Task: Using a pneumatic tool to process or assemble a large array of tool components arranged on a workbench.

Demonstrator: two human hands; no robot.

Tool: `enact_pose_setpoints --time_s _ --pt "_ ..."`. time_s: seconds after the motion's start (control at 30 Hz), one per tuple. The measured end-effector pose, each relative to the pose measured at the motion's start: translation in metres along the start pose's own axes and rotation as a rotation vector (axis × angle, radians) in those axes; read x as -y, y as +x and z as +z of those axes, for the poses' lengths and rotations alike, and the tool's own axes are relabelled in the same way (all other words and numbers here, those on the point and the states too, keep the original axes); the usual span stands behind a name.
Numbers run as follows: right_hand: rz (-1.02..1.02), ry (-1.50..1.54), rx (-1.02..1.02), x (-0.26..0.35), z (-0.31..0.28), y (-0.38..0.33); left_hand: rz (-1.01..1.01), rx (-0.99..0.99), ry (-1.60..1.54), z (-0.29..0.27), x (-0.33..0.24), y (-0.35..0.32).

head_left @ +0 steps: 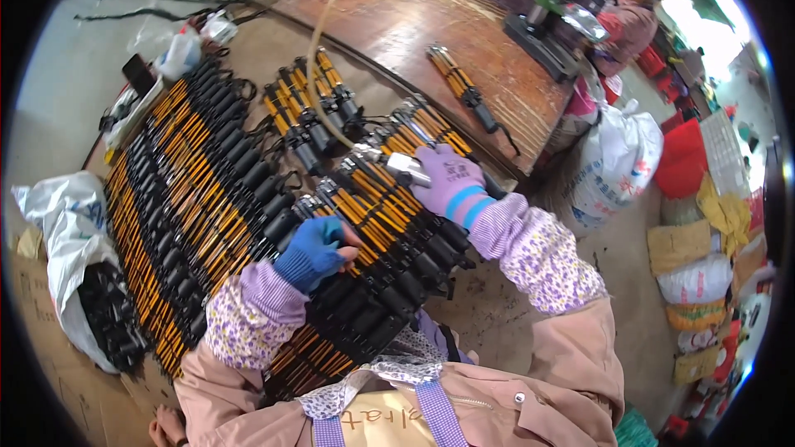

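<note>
right hand (451, 180) was closed around hose-fed metal tool (407, 169) | left hand (313, 255) was half-curled over yellow-black rods (370, 205) heaped below both, any hold indiscernible | rods were apparently being worked with tool | next: steady aim was judged needed

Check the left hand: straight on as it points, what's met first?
Left hand: probably the orange-and-black folded tripods immediately to its right; depth is unclear, so it may be touching one.

Workshop: massed look-alike black-and-orange rods (195, 172), scuffed wooden bench (389, 12), stuffed white sack (617, 161).
</note>
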State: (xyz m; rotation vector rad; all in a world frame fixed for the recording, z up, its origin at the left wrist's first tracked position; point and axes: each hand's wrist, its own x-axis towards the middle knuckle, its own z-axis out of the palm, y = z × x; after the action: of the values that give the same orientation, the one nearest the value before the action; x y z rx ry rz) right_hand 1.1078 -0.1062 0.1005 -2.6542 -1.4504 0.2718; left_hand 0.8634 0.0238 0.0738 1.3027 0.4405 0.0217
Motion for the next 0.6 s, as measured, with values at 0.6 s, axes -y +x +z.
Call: enact_pose_setpoints --time_s 0.6 --pt "-0.059 0.993 -0.352 -0.044 -0.066 -0.056 -0.178 0.057 0.022 0.023 -0.027 0.06"
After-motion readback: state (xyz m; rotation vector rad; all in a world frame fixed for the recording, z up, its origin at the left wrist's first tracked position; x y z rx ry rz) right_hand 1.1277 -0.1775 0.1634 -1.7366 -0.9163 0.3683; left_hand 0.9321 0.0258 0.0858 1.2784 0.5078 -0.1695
